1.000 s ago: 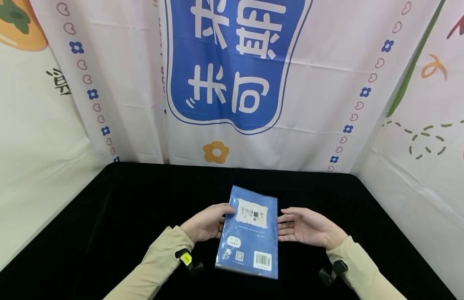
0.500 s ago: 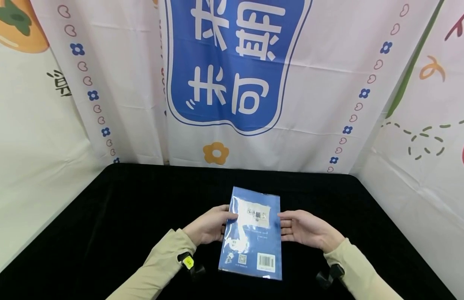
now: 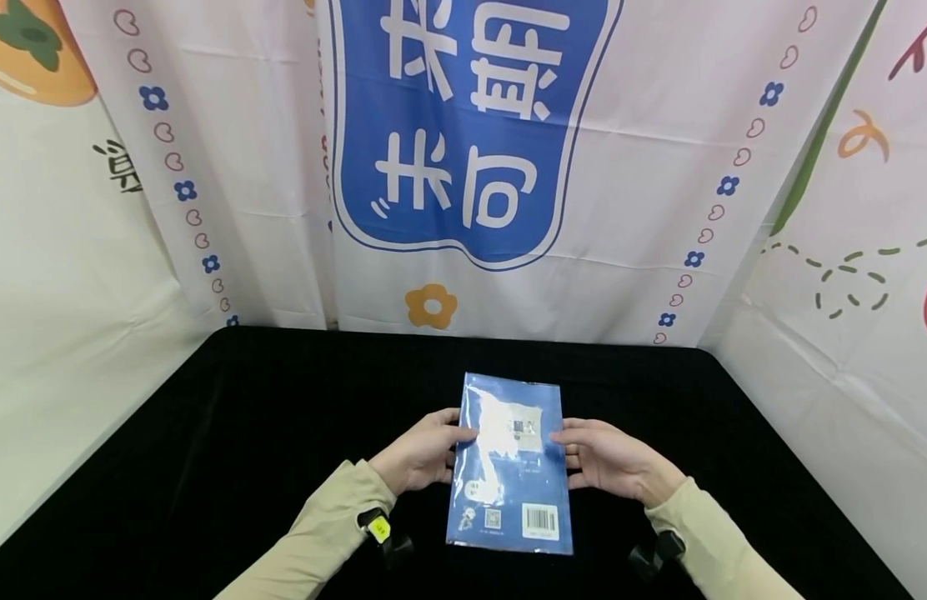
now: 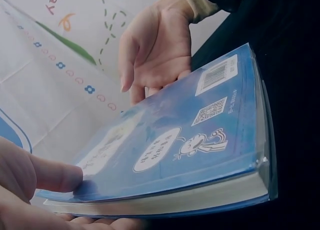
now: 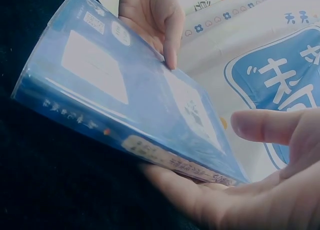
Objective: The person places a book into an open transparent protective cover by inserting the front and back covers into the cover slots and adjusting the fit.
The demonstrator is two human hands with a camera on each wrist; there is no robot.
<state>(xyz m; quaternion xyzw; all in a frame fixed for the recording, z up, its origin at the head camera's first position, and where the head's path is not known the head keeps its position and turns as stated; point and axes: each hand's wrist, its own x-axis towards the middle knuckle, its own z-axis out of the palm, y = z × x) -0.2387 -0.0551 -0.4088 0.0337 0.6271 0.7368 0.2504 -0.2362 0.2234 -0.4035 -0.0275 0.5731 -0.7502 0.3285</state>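
A blue book (image 3: 508, 475) in a clear glossy cover is held up, its back with barcode and small code square facing up. My left hand (image 3: 422, 450) grips its left edge; in the left wrist view the thumb (image 4: 57, 176) presses the cover and the fingers lie underneath, by the page edges. At the spine side is my right hand (image 3: 613, 458). In the right wrist view its fingers (image 5: 190, 192) extend under the spine, while its thumb (image 5: 262, 126) stands raised, apart from the cover. Glare hides part of the printed picture.
A black cloth-covered table (image 3: 298, 400) lies beneath the hands. White printed curtains (image 3: 621, 208) enclose its back and both sides. Black wrist devices (image 3: 377, 527) sit over the beige sleeves (image 3: 313, 525).
The book has shifted slightly right and turned a little, and glare has spread over its upper part. The right thumb has come over the book's right edge in the head view.
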